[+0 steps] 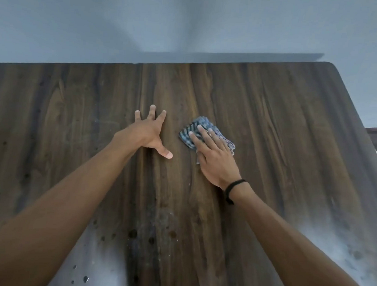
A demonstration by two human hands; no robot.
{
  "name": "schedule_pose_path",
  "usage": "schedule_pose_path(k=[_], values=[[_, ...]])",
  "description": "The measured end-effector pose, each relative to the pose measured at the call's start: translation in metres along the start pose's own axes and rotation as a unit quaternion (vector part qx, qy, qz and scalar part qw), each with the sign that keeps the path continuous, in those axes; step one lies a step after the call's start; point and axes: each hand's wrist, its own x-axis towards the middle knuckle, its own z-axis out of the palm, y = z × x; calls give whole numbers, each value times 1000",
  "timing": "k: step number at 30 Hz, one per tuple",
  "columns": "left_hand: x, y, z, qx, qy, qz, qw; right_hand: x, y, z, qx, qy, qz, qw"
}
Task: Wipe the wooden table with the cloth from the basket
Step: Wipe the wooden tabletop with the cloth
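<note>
The left hand (pixel 149 136) lay splayed, palm down, fingers pointing to twelve o'clock; the right hand (pixel 213 157) lay flat, fingers straight toward eleven o'clock.

Soft, dim light (slightly blurred) leaves pale glare on the near table (pixel 271 125), shadow on the wall (pixel 189 22).

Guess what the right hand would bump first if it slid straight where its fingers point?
Probably nothing on the table. The right hand, flat on the cloth, points up-left, just missing the left hand, so it would likely reach the far edge and then the wall.
</note>
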Motion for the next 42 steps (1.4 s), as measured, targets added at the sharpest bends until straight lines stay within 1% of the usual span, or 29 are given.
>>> schedule_pose_path(k=[1, 4, 5, 7, 8, 10, 11, 12, 14, 15, 16, 17, 18, 19, 20, 22, 23, 26, 27, 29, 30, 31, 33, 34, 37, 38, 40, 41, 42], values=[[-2, -1, 5, 4, 4, 3, 1000, -3, 3, 2, 4, -6, -4, 1000], [-5, -1, 11, 4, 22, 15, 1000, -16, -1, 10, -7, 45, 79, 996], [-6, 0, 11, 4, 21, 13, 1000, -26, -8, 14, -16, 47, 55, 997], [-8, 2, 9, 7, 22, 10, 1000, -45, -11, 18, -11, 6, -19, 1000], [-10, 3, 9, 6, 25, 9, 1000, -49, -5, 17, -8, -1, -19, 1000], [-15, -1, 15, 6, 37, 7, 999, -50, 3, 11, 1, 32, 82, 996], [-17, -3, 19, 8, 37, 7, 999, -53, -1, 11, -3, 48, 112, 993], [-19, -5, 25, 7, 34, 10, 999, -60, -12, 14, -15, 50, 88, 995], [-23, -4, 36, 11, 24, 17, 1000, -80, -28, 22, -9, -17, -16, 1000], [-25, -3, 40, 14, 23, 21, 999, -81, -23, 21, -2, -24, -38, 999], [-26, -2, 44, 13, 27, 24, 999, -73, -13, 15, -2, -7, -18, 1000], [-26, -2, 45, 10, 34, 22, 999, -62, -3, 8, 3, 30, 37, 999], [-27, -1, 44, 10, 37, 17, 999, -54, -1, 4, 11, 42, 97, 994], [-29, 0, 43, 12, 33, 12, 999, -49, -3, 4, 7, 28, 121, 992], [-29, 2, 41, 13, 29, 11, 999, -50, -9, 7, 0, 10, 90, 996], [-28, 2, 39, 15, 28, 13, 999, -61, -11, 9, -7, -33, -7, 999], [-28, 0, 40, 16, 31, 13, 999, -61, 1, 6, -10, -40, -27, 999], [-33, -9, 49, 21, 34, 5, 999, -58, 10, 7, 9, 18, 126, 992], [-44, -9, 61, 22, 27, 1, 999, -76, -6, 14, -4, 29, 105, 994], [-53, -8, 74, 28, 23, 11, 999, -102, -21, 25, -14, -20, -29, 999], [-53, -7, 76, 30, 28, 16, 999, -102, -16, 22, -16, -35, -57, 998], [-53, -5, 75, 29, 33, 19, 999, -94, -7, 18, -20, -19, -34, 999], [-51, -3, 68, 24, 36, 15, 999, -80, -2, 11, 3, 32, 87, 996], [-50, -2, 65, 22, 33, 13, 999, -78, -9, 12, 3, 36, 97, 995], [-50, -3, 64, 23, 37, 15, 999, -92, -16, 16, -17, -27, -55, 998], [-51, -5, 65, 24, 40, 13, 999, -92, -8, 14, -5, -16, -30, 999], [-51, -6, 65, 24, 38, 12, 999, -96, -3, 5, 11, 35, 82, 996], [-51, -5, 64, 23, 36, 13, 999, -104, -7, 9, 7, 39, 78, 996], [-50, -4, 64, 22, 36, 11, 999, -115, -12, 12, 1, 15, 26, 1000]])
